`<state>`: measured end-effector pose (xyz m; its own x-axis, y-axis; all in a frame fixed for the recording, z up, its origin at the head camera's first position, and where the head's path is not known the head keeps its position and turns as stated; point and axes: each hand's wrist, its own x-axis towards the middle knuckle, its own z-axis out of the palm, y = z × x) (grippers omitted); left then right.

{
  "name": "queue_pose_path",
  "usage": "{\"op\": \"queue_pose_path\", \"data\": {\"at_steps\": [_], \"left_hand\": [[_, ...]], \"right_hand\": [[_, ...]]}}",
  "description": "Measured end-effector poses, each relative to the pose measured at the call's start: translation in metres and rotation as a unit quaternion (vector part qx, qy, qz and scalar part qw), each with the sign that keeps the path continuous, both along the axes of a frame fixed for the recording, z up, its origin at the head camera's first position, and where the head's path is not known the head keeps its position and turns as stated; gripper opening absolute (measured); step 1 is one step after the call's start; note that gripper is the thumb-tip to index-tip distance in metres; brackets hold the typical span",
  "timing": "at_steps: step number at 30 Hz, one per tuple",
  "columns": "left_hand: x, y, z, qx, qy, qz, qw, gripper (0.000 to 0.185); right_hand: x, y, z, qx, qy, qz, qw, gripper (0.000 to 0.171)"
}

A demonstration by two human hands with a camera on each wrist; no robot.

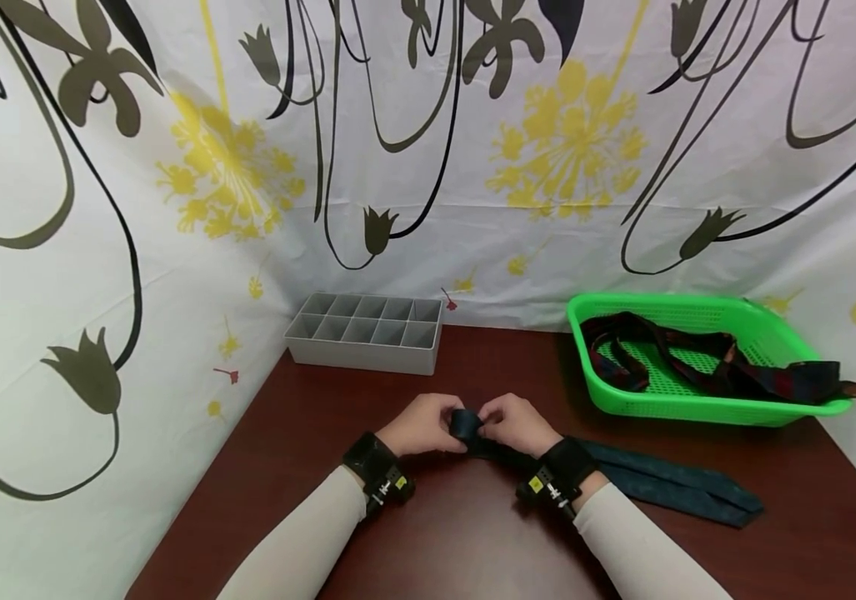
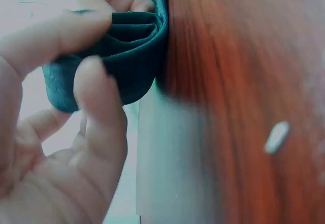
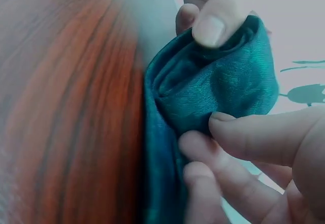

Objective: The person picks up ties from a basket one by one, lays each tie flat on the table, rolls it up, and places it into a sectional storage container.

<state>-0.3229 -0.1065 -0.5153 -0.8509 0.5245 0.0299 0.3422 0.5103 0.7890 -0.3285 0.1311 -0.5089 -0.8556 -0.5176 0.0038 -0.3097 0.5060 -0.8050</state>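
A dark teal necktie (image 1: 668,483) lies lengthwise on the brown table, its pointed end to the right. Its other end is wound into a loose roll (image 1: 465,424) between the two hands. My left hand (image 1: 425,425) grips this roll, with the thumb and a finger at its coiled edge in the left wrist view. On the opposite side, my right hand (image 1: 515,423) pinches the roll near where the flat strip leaves it; its thumb (image 3: 254,137) presses the cloth in the right wrist view. The layers of the coil (image 2: 134,31) show from the side.
A grey divided box (image 1: 363,354) stands at the back left. To the back right, a green basket (image 1: 698,408) holds dark patterned neckties (image 1: 698,354), one end hanging over the rim. Printed cloth (image 1: 428,183) hangs behind the table. A small white mark (image 2: 277,137) shows on the wood.
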Motion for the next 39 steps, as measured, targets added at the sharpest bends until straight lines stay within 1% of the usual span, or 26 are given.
{"op": "queue_pose_path", "data": {"at_steps": [2, 4, 6, 7, 9, 11, 14, 16, 18, 19, 21, 22, 23, 24, 26, 28, 30, 32, 34, 35, 37, 39], "left_hand": [[-0.002, 0.001, 0.0, -0.004, -0.005, -0.012, 0.9999, 0.04], [-0.003, 0.002, 0.001, -0.007, -0.009, -0.015, 0.9998, 0.038], [-0.005, 0.002, 0.003, -0.013, -0.002, -0.006, 0.9999, 0.033], [-0.006, 0.002, 0.004, -0.023, 0.009, 0.002, 0.9997, 0.03], [-0.007, 0.0, 0.006, -0.05, 0.038, 0.021, 0.9978, 0.025], [-0.007, -0.001, 0.008, -0.086, 0.067, 0.038, 0.9933, 0.024], [-0.006, -0.001, 0.01, -0.12, 0.091, 0.044, 0.9876, 0.026], [-0.005, 0.001, 0.012, -0.131, 0.097, 0.037, 0.9859, 0.026], [-0.004, 0.005, 0.014, -0.145, 0.105, 0.034, 0.9833, 0.026], [-0.003, 0.007, 0.016, -0.155, 0.107, 0.035, 0.9815, 0.026], [-0.003, 0.013, 0.019, -0.173, 0.11, 0.038, 0.9781, 0.026], [-0.004, 0.016, 0.022, -0.181, 0.112, 0.04, 0.9763, 0.025], [-0.004, 0.019, 0.024, -0.186, 0.112, 0.042, 0.9753, 0.025], [-0.005, 0.021, 0.025, -0.189, 0.11, 0.042, 0.9749, 0.026], [-0.006, 0.024, 0.027, -0.189, 0.102, 0.041, 0.9758, 0.03], [-0.008, 0.025, 0.025, -0.191, 0.091, 0.035, 0.9767, 0.036], [-0.01, 0.023, 0.021, -0.191, 0.076, 0.028, 0.9783, 0.04], [-0.012, 0.021, 0.018, -0.181, 0.064, 0.026, 0.981, 0.038], [-0.012, 0.021, 0.016, -0.168, 0.057, 0.033, 0.9835, 0.031], [-0.012, 0.021, 0.016, -0.163, 0.057, 0.039, 0.9842, 0.027], [-0.01, 0.022, 0.017, -0.159, 0.06, 0.049, 0.9843, 0.023], [-0.006, 0.022, 0.015, -0.171, 0.069, 0.052, 0.9814, 0.023]], "right_hand": [[-0.001, 0.001, -0.001, -0.012, -0.015, 0.0, 1.0, 0.004], [-0.003, 0.002, -0.002, -0.031, -0.033, -0.003, 0.999, 0.007], [-0.004, 0.001, -0.002, -0.05, -0.052, -0.009, 0.997, 0.009], [-0.004, 0.001, -0.003, -0.053, -0.053, -0.015, 0.997, 0.01], [-0.003, -0.001, -0.003, -0.038, -0.034, -0.032, 0.998, 0.01], [0.0, -0.004, -0.004, -0.006, -0.007, -0.049, 0.999, 0.013], [0.004, -0.007, -0.003, 0.054, 0.04, -0.063, 0.996, 0.022], [0.006, -0.007, -0.002, 0.066, 0.042, -0.057, 0.995, 0.022], [0.004, -0.005, -0.001, 0.051, 0.02, -0.041, 0.998, 0.014], [0.002, -0.003, -0.001, 0.031, 0.0, -0.027, 0.999, 0.013], [-0.001, 0.003, 0.003, -0.012, -0.037, 0.008, 0.999, 0.028], [-0.003, 0.006, 0.005, -0.031, -0.05, 0.024, 0.998, 0.037], [-0.006, 0.009, 0.006, -0.042, -0.054, 0.04, 0.997, 0.042], [-0.007, 0.01, 0.008, -0.043, -0.049, 0.049, 0.997, 0.046], [-0.009, 0.011, 0.01, -0.023, -0.014, 0.058, 0.998, 0.043], [-0.01, 0.01, 0.008, 0.013, 0.027, 0.049, 0.998, 0.034], [-0.009, 0.01, 0.008, 0.057, 0.061, 0.035, 0.996, 0.028], [-0.01, 0.011, 0.008, 0.089, 0.087, 0.025, 0.992, 0.025], [-0.01, 0.011, 0.008, 0.112, 0.102, 0.02, 0.988, 0.027], [-0.01, 0.011, 0.008, 0.118, 0.107, 0.02, 0.987, 0.03], [-0.008, 0.009, 0.008, 0.112, 0.113, 0.021, 0.987, 0.035], [-0.005, 0.007, 0.006, 0.098, 0.12, 0.019, 0.988, 0.038]]}}
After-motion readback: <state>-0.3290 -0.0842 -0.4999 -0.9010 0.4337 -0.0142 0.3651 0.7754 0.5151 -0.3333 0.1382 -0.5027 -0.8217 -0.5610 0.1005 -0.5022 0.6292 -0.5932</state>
